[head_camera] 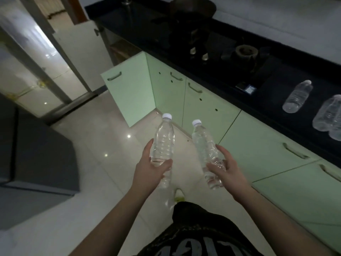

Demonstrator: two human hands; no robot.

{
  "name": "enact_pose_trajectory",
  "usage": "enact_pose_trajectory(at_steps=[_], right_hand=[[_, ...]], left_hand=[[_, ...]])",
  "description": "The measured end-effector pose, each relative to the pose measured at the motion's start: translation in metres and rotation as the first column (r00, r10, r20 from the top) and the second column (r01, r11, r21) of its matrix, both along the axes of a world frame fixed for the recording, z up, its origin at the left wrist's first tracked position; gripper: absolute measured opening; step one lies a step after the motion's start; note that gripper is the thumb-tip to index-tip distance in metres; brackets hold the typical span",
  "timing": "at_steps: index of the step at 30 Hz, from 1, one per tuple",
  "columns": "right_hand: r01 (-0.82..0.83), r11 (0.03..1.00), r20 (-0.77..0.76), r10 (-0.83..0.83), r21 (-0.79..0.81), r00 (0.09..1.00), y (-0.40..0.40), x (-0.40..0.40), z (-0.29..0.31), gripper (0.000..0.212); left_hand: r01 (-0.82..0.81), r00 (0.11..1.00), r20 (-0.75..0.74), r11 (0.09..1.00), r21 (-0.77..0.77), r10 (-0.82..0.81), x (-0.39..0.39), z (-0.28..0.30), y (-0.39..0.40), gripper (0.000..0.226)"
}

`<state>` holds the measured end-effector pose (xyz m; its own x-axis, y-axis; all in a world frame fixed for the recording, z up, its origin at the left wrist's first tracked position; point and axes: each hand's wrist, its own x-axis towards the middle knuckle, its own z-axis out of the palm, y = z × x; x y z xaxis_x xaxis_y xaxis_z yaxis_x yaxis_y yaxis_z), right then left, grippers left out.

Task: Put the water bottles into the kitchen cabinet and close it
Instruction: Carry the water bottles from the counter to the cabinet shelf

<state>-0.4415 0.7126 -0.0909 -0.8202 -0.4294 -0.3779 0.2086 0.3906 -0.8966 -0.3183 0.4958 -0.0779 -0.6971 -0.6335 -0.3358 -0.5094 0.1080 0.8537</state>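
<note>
The left hand [154, 168] is wrapped around the lower body of one water bottle [164, 145], thumb across the front and fingers [148, 146] curled round the far side; the right hand [227, 169] holds a second bottle [206, 154] the same way, low on its body. Both bottles point cap-forward and slightly up, held apart over the floor [103, 145] — probably so each can be set down separately without knocking the other. Ahead, one pale green cabinet door [129, 93] stands swung open, which looks like the destination (its interior is not visible from here). More bottles lie on their sides on the dark table [276, 85]: a single one [297, 97] and a cluster [328, 117] at the right edge — so the job seems only partly along. The next move would call for stepping toward the open door and lowering both bottles inside.
</note>
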Motion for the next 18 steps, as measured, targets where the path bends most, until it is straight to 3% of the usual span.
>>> enact_pose_trajectory(at_steps=[11,18], right_hand=[[-0.362,0.93,-0.075,0.358,-0.055,0.931,-0.165,-0.068,-0.003,0.067],[-0.541,0.819,-0.095,0.533,-0.191,0.84,-0.297,-0.062,0.01,0.071]], left_hand=[[-0.219,0.976,-0.02,0.968,-0.119,0.218,-0.005,0.021,-0.111,0.085],[-0.47,0.881,-0.099,0.881,-0.065,0.463,0.026,0.025,-0.181,0.087]])
